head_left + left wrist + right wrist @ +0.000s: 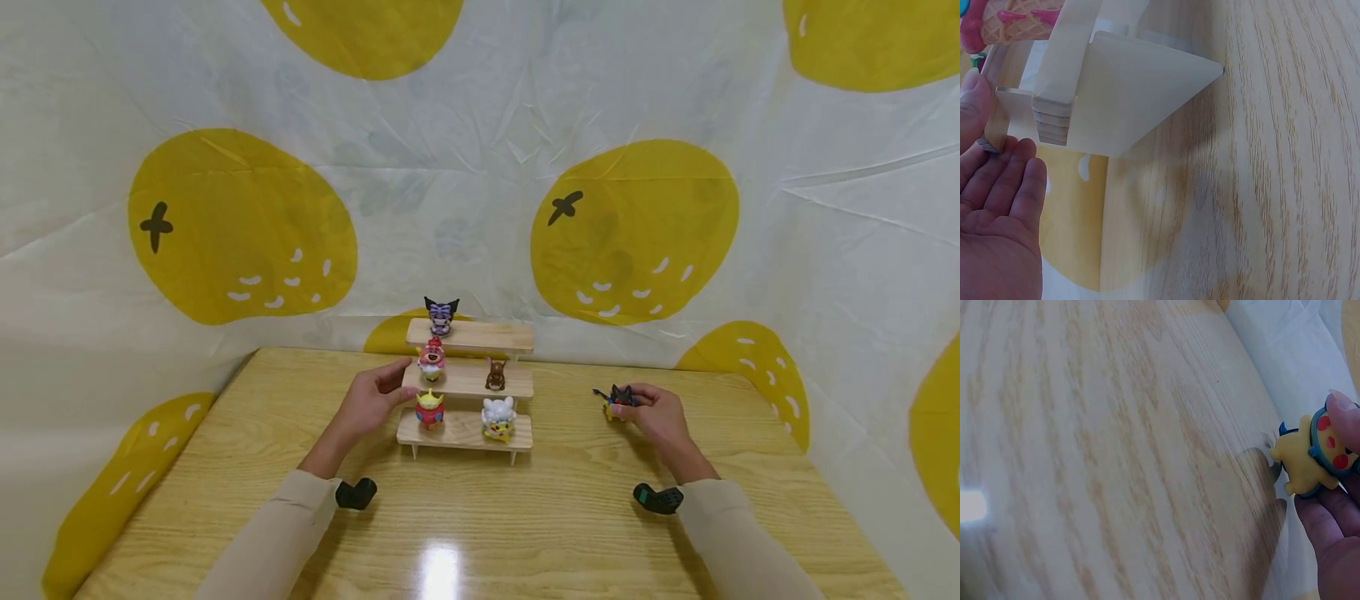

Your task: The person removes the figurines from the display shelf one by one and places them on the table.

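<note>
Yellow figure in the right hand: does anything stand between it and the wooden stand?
Nothing visible does. In the head view, only bare tabletop lies between the yellow figure in the right hand and the wooden stand.

Right hand [1337, 530] grips yellow figurine [1302, 457] over wood-grain tabletop [1110, 450].

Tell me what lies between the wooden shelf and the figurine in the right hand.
Only bare tabletop shows between the wooden shelf and the figurine in the right hand; the head view shows this.
</note>
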Demonstrator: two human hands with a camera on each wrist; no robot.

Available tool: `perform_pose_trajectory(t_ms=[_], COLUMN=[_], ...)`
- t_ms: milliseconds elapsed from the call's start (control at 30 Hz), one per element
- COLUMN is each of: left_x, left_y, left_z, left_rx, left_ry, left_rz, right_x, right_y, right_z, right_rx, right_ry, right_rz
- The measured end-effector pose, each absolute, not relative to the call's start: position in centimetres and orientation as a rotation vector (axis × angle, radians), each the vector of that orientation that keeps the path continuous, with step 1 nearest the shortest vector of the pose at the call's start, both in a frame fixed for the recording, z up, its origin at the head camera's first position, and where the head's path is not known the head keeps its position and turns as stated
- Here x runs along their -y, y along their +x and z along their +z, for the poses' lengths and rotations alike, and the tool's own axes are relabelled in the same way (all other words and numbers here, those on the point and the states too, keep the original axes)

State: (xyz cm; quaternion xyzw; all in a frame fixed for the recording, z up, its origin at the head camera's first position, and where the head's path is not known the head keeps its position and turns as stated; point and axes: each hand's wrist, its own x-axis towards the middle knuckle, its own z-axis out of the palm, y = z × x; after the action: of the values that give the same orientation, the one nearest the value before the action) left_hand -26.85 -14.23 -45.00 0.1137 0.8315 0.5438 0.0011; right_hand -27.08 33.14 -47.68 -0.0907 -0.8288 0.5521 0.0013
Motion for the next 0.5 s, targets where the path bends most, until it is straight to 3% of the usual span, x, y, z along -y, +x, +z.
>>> perform_pose_trajectory(t_ms=[500], left_x=[14.21], left_y=[-26.68], left_z=[-44.9], left_rx=[-2.571], left_ry=[0.356], left_rz=[1.751], right_x=[-33.45], right_y=[-26.73], right_z=[-47.74], right_rx=[2.604], right_ry=[-0.221], right_rz=[1.743])
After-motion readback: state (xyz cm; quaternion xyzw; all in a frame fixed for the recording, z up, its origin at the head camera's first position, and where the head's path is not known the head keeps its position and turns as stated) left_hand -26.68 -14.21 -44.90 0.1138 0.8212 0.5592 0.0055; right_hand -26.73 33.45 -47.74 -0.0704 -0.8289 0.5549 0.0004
